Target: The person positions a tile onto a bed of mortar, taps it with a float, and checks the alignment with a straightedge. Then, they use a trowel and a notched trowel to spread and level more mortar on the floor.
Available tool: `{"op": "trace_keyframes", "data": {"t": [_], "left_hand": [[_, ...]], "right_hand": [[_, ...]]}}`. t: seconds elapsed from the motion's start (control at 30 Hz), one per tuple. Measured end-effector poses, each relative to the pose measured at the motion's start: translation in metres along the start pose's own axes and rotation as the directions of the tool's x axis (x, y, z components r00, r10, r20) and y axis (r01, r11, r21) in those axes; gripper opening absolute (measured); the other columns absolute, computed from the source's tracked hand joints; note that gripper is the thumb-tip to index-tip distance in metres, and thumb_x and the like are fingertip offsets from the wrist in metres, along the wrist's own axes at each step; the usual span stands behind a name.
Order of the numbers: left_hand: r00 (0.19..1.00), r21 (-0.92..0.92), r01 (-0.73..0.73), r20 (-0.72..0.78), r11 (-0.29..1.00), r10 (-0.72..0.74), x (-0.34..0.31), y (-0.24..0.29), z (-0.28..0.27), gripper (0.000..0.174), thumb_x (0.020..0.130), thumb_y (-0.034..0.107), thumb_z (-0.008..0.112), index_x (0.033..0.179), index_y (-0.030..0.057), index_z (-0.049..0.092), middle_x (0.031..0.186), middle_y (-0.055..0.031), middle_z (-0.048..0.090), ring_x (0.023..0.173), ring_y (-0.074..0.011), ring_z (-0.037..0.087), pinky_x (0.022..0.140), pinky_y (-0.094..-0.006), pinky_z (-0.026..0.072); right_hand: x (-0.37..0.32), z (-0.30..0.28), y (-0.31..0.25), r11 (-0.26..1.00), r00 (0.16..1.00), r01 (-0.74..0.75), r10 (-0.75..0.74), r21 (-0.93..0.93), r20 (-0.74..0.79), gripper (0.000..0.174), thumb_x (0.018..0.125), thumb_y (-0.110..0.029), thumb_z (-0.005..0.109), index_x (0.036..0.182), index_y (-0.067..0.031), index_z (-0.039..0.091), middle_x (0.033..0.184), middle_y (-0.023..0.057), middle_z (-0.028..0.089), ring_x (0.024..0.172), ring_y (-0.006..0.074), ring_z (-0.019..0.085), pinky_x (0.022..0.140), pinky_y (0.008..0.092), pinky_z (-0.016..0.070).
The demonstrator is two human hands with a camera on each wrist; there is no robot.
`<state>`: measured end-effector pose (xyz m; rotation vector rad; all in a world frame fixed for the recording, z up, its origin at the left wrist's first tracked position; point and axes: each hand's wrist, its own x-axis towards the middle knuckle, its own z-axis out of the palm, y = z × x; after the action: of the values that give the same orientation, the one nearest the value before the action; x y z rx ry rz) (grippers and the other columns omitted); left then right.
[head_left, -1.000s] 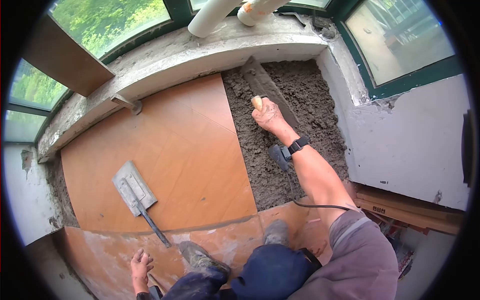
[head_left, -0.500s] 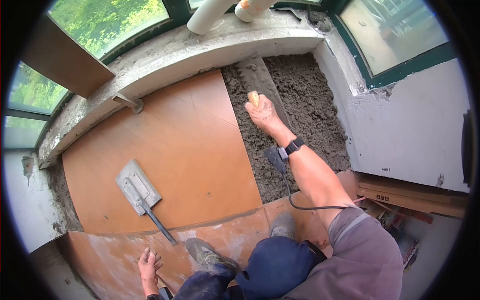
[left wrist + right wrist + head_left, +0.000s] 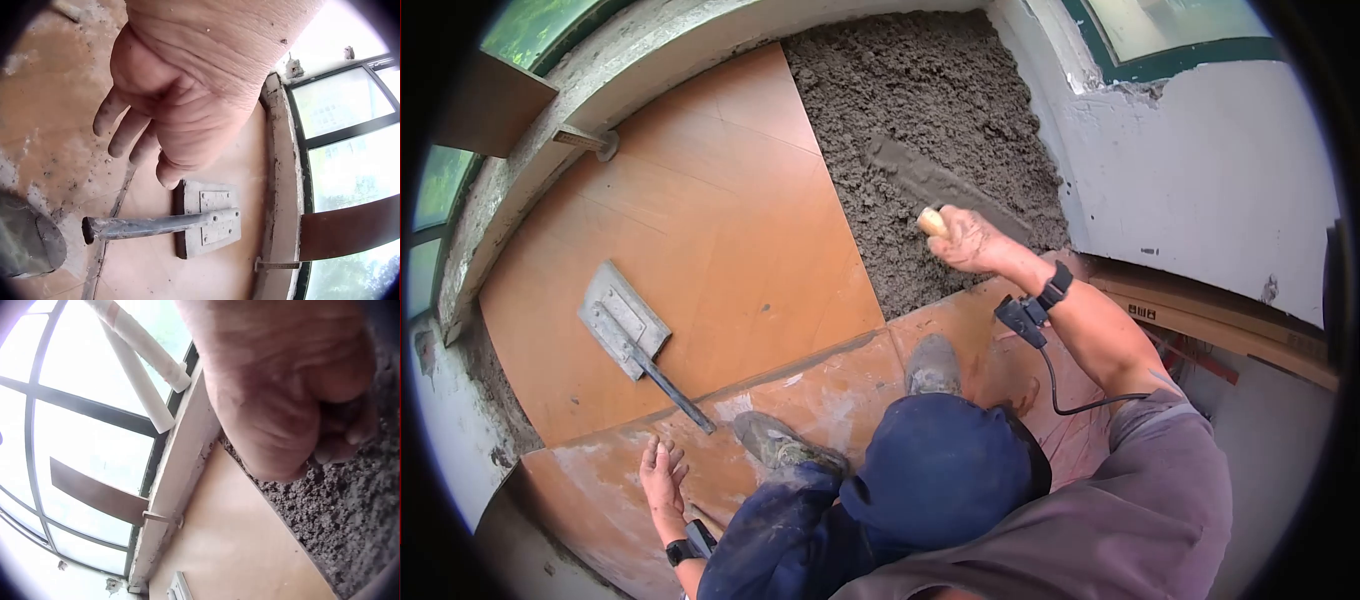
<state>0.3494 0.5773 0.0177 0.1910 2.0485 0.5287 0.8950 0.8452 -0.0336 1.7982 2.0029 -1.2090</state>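
Note:
My right hand [image 3: 972, 240] grips the pale wooden handle [image 3: 933, 222] of a long trowel. The trowel's grey, mortar-smeared blade [image 3: 910, 172] lies along the rough wet mortar bed [image 3: 940, 80], slanting from upper left to lower right. In the right wrist view the curled fingers [image 3: 340, 440] show over the mortar and the trowel is hidden. My left hand [image 3: 662, 478] hangs empty at the lower left, fingers loosely bent. Near it, a flat grey tamping paddle [image 3: 622, 318] with a riveted plate and a dark handle [image 3: 147, 226] rests on the large orange tile [image 3: 730, 230].
A low white ledge [image 3: 630, 75] curves along the windows, with a small fitting [image 3: 605, 146] at the tile's edge. A white wall [image 3: 1190, 180] bounds the mortar on the right. My shoes [image 3: 933, 365] stand on the stained floor strip. Cardboard boxes [image 3: 1200, 325] lie at right.
My right hand has drawn the trowel back from the far ledge toward my feet, its blade now lying flatter across the mortar. The head view has tilted down. The left hand stays empty.

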Motion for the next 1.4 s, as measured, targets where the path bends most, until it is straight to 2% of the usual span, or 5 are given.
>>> {"op": "trace_keyframes", "data": {"t": [0.2, 0.3, 0.63, 0.7, 1.4], "left_hand": [[0.995, -0.06, -0.043, 0.088, 0.997, 0.048, 0.033, 0.025, 0.009, 0.061, 0.094, 0.035, 0.056, 0.144, 0.008, 0.032, 0.135, -0.0176, 0.049, 0.114, -0.0266, 0.057, 0.081, -0.0355, 0.0494], [0.985, -0.016, -0.14, 0.094, 0.99, 0.141, 0.033, 0.054, 0.02, 0.06, 0.094, 0.035, 0.056, 0.143, 0.0083, 0.034, 0.135, -0.0165, 0.049, 0.113, -0.026, 0.057, 0.082, -0.0359, 0.0485], [0.972, -0.082, -0.171, 0.151, 0.982, 0.181, 0.039, 0.062, 0.032, 0.06, 0.094, 0.036, 0.056, 0.141, 0.0064, 0.037, 0.134, -0.0149, 0.051, 0.114, -0.0258, 0.056, 0.084, -0.0371, 0.0479], [0.974, -0.113, -0.146, 0.155, 0.983, 0.163, 0.037, 0.062, 0.03, 0.06, 0.094, 0.035, 0.056, 0.142, 0.006, 0.035, 0.135, -0.0163, 0.049, 0.116, -0.0272, 0.055, 0.085, -0.037, 0.0478], [0.969, -0.182, -0.182, 0.133, 0.966, 0.208, 0.044, 0.061, 0.016, 0.058, 0.093, 0.036, 0.057, 0.14, 0.0089, 0.038, 0.135, -0.0156, 0.05, 0.115, -0.0317, 0.055, 0.082, -0.0407, 0.0479]], "right_hand": [[0.024, 0.08, 0.045, 0.942, 0.943, 0.327, -0.331, -0.071, -0.047, 0.033, 0.08, -0.023, 0.054, 0.095, 0.0064, 0.051, 0.087, 0.0292, 0.062, 0.086, 0.0449, 0.061, 0.074, 0.0473, 0.0504], [-0.042, 0.07, 0.001, 0.998, 0.999, 0.008, -0.011, 0.068, 0.053, 0.032, 0.079, -0.02, 0.056, 0.097, 0.0054, 0.048, 0.089, 0.0286, 0.061, 0.088, 0.0442, 0.06, 0.075, 0.0475, 0.0484], [-0.088, 0.024, -0.016, 0.999, 0.993, 0.044, -0.045, -0.01, -0.108, 0.037, 0.08, -0.02, 0.055, 0.104, 0.0067, 0.046, 0.083, 0.0272, 0.061, 0.079, 0.0418, 0.062, 0.069, 0.0456, 0.05], [-0.076, 0.04, -0.019, 0.999, 0.994, 0.047, -0.047, 0.003, 0.098, 0.024, 0.081, -0.02, 0.055, 0.076, 0.0033, 0.056, 0.067, 0.0224, 0.061, 0.068, 0.0354, 0.065, 0.051, 0.0388, 0.0513], [-0.113, 0.03, 0.01, 0.992, 0.99, -0.09, 0.1, -0.091, 0.104, 0.031, 0.08, -0.022, 0.055, 0.102, -0.0003, 0.059, 0.095, 0.0227, 0.066, 0.088, 0.0379, 0.065, 0.077, 0.0432, 0.0523]]}}
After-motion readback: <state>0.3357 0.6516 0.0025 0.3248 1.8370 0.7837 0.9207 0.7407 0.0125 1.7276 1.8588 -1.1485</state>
